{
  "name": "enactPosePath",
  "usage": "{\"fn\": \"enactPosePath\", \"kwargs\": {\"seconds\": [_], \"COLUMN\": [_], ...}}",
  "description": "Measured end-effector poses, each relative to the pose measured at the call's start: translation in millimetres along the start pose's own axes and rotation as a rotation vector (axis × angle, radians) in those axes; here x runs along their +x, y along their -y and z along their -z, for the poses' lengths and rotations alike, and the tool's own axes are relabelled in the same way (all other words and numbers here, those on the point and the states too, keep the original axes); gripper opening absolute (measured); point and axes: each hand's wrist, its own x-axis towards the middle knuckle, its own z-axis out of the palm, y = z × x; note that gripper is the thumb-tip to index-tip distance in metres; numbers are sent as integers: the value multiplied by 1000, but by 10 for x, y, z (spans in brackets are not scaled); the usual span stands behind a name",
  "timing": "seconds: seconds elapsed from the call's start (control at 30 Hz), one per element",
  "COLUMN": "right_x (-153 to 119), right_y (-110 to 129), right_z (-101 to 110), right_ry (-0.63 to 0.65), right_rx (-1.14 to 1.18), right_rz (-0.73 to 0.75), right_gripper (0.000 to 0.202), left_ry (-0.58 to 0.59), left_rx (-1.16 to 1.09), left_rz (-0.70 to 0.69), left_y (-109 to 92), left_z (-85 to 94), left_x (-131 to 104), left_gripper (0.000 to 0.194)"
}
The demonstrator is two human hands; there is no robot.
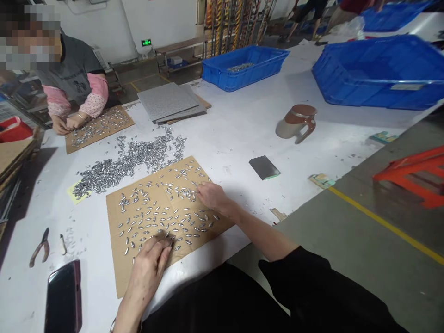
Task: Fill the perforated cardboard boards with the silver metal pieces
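Left grip, the left hand [151,261], is narrow: thumb and index nearly together at the near edge of the spread of metal pieces [188,242]; can't tell if one is pinched between them. Right grip, the right hand [213,198], has curled fingers, tips down at a loose cluster by the far-right edge of the cardboard sheet [120,273]; can't confirm a piece in it either.

Step in hand, my read: handling small pieces singly on the cardboard, spacing them out. Middle area is mostly separated, roughly one slant; clusters at far left and by the right fingers are bunched, some overlapping. Next move calls for a fine fingertip pinch and a light touch, so neighbours don't get nudged.

Position: pieces lie flat on the cardboard, just beyond the left fingertips and left of the right ones. Main pile [149,155] sits on the desk [236,129] past the sheet's far edge, well apart from the left hand.
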Motion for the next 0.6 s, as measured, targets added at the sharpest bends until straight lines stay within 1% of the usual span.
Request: {"fn": "enactPosePath", "kwargs": {"seconds": [0.1,0.27,0.43,0.53,0.6], "right_x": [-104,-499,-836,-943,-963], "right_y": [-100,-268,-290,-293,-302], "right_z": [16,38,-87,-163,-177], "right_ry": [16,-25,-54,-40,-37], "right_rx": [35,183,230,245,275], "right_rz": [0,-19,-29,-45,-56], "right_gripper": [20,16,16,16,14], "left_ry": [7,9,15,26,37], "left_rx": [2,-2,-15,-21,-22], "left_rz": [5,-8,-29,-28,-20], "left_y": [37,80,68,59,58], "left_z": [14,9,-60,-77,-70], "left_x": [-41,-45,3,11,5], "left_gripper": [27,26,26,26,25]}}
